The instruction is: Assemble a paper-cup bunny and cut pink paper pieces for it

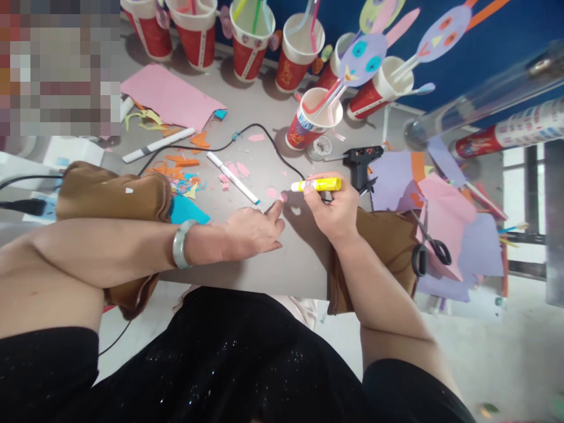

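Note:
My right hand (337,205) is closed round a yellow glue stick (324,184), its white end pointing left. Just left of that end, a fingertip of my left hand (255,229) holds a small pink paper circle (284,198) at the grey table top; the other fingers are bent. Whether the circle is pressed flat or slightly raised, I cannot tell. Beside it lies another pink paper circle (271,192). A white marker (233,178) with a blue end lies just beyond my left hand.
Red paper cups (253,56) with straws and paper rabbit faces (361,61) stand along the back. A black glue gun (362,161) lies beyond my right hand, its cable crossing the table. Scissors (429,247) rest on coloured paper at right. Orange scraps (176,167) lie left.

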`<act>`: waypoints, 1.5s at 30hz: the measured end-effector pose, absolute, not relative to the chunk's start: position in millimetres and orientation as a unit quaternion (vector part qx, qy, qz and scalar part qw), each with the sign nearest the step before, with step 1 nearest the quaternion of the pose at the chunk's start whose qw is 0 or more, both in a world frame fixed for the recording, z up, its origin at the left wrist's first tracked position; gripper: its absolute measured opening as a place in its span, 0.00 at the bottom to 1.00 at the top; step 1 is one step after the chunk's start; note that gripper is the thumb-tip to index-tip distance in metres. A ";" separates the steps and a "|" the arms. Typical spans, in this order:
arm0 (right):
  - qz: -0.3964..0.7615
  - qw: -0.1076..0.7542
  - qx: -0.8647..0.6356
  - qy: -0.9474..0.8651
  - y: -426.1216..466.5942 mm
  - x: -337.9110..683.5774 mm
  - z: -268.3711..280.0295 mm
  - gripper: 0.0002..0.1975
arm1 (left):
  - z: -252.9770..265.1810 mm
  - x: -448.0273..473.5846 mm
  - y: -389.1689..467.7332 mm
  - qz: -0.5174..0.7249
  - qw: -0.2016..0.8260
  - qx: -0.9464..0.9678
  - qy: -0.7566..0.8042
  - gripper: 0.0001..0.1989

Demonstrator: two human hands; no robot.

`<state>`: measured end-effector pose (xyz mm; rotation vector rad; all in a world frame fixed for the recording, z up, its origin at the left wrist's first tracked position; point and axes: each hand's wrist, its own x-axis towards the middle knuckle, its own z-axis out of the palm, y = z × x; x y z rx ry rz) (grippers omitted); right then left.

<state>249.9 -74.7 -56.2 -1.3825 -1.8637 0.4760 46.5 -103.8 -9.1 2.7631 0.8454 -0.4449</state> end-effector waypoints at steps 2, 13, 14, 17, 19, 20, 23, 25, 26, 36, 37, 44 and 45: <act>0.205 0.390 -0.539 -0.718 -73.8 251.0 -56.7 0.06 | -7.7 47.1 -103.8 -0.157 0.112 0.940 0.281 0.23; 0.225 0.373 -0.542 -0.719 -75.6 245.0 -58.7 0.08 | -0.7 47.8 -109.3 -0.156 0.103 0.925 0.330 0.26; 0.225 0.368 -0.542 -0.721 -75.9 244.2 -59.3 0.08 | -2.5 47.2 -110.0 -0.149 0.099 0.925 0.334 0.27; 0.220 0.356 -0.531 -0.737 -76.7 241.7 -61.3 0.10 | -8.2 45.7 -111.0 -0.135 0.094 0.926 0.339 0.27; 0.211 0.345 -0.519 -0.753 -77.0 239.8 -62.3 0.10 | -11.0 45.0 -111.2 -0.130 0.088 0.928 0.339 0.27; 0.206 0.338 -0.515 -0.760 -77.0 238.8 -62.7 0.10 | -11.8 44.8 -111.2 -0.128 0.084 0.929 0.338 0.28; 0.200 0.320 -0.500 -0.779 -76.7 235.4 -64.5 0.09 | -11.7 44.2 -111.3 -0.128 0.074 0.931 0.334 0.31; 0.198 0.307 -0.493 -0.789 -76.1 233.3 -66.2 0.10 | -10.3 44.1 -111.5 -0.129 0.072 0.931 0.332 0.32; 0.196 0.300 -0.490 -0.794 -75.7 232.4 -67.1 0.10 | -9.5 44.0 -111.6 -0.129 0.072 0.931 0.333 0.32; 0.175 0.262 -0.466 -0.827 -71.4 229.9 -67.2 0.11 | -5.9 43.6 -111.2 -0.117 0.102 0.928 0.337 0.32; 0.173 0.258 -0.464 -0.830 -71.0 230.2 -67.0 0.11 | -6.2 43.6 -111.2 -0.114 0.101 0.929 0.337 0.32; 0.138 0.248 -0.466 -0.838 -69.9 231.2 -67.5 0.13 | -5.5 44.4 -110.1 -0.133 0.121 0.924 0.337 0.31; 0.137 0.245 -0.466 -0.839 -70.0 230.9 -67.6 0.13 | -4.9 44.6 -110.0 -0.132 0.122 0.924 0.338 0.32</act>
